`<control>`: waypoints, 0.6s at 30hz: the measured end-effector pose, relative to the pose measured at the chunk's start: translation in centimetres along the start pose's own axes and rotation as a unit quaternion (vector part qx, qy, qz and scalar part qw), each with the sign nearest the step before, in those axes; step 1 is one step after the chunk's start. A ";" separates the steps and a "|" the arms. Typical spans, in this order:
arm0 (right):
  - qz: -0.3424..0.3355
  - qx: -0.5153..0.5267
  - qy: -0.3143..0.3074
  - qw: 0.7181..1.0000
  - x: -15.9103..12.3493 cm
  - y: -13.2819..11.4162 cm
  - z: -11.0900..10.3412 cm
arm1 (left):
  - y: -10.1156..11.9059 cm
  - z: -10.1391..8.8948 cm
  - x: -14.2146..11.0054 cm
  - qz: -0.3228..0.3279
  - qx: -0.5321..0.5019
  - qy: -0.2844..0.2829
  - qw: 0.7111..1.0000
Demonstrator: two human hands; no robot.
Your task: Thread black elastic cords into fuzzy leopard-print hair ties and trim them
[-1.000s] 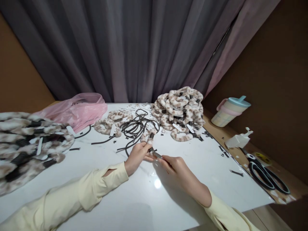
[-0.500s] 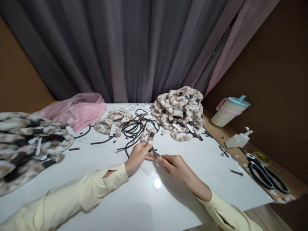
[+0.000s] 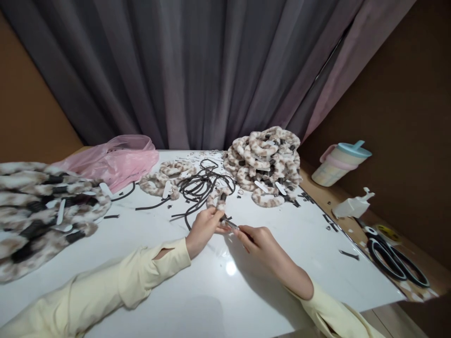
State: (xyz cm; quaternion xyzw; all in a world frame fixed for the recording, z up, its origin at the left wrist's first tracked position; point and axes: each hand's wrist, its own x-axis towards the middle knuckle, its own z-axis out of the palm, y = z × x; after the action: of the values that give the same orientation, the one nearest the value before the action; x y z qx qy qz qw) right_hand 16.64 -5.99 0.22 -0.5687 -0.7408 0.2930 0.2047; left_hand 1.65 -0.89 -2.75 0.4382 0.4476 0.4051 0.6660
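Note:
In the middle of the head view my left hand [image 3: 203,231] is closed on a small fluffy ring [image 3: 212,199], white with brown patches and a dark band round part of it. My right hand [image 3: 260,243] pinches a slim silver metal tool [image 3: 232,225], whose exact kind is too small to tell. Its tip meets a dark bit at the ring beside my left fingers. Just behind the ring lies a tangle of dark cord [image 3: 197,185], with loose ends running toward my left hand.
Fluffy rings with white tags make a pile [image 3: 264,157] at the back right and a larger heap [image 3: 38,213] at left. A pink plastic bag [image 3: 123,162] lies behind. Along the right edge stand a lidded cup [image 3: 336,164], a white bottle [image 3: 352,205] and large scissors [image 3: 394,258].
The view has shifted slightly, so everything sits a little further right. Both hands keep their hold, with the metal tool showing more plainly at the ring.

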 end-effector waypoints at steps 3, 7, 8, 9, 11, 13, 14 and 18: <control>0.002 0.003 0.000 1.000 0.2 0.2 0.2 | -0.1 0.0 0.0 0.002 0.002 0.000 1.000; -0.006 0.004 0.004 1.000 0.2 0.3 0.4 | -0.1 0.0 0.1 -0.002 0.004 0.001 1.000; -0.007 0.006 0.003 1.000 0.2 0.3 0.4 | -0.1 0.0 0.1 -0.002 0.003 0.001 1.000; -0.008 0.007 0.002 1.000 0.2 0.2 0.4 | 0.0 0.0 0.1 -0.001 0.000 0.000 1.000; -0.004 0.007 -0.002 1.000 0.2 0.1 0.3 | 0.0 0.0 0.2 -0.002 -0.004 -0.001 1.000; 0.002 0.006 -0.005 1.000 0.2 0.0 0.2 | 0.0 0.0 0.2 -0.004 -0.007 0.000 1.000; 0.003 0.005 -0.006 1.000 0.2 0.0 0.2 | 0.0 0.0 0.2 -0.005 -0.008 0.001 1.000; 0.003 0.008 -0.009 1.000 0.3 0.1 0.2 | 0.1 0.0 0.0 -0.006 -0.004 0.001 1.000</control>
State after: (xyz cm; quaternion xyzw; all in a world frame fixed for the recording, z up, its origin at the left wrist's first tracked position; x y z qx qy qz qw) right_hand 16.48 -5.77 0.02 -0.5665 -0.7385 0.3048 0.2018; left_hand 1.65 -0.81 -2.63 0.4320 0.4496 0.4032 0.6698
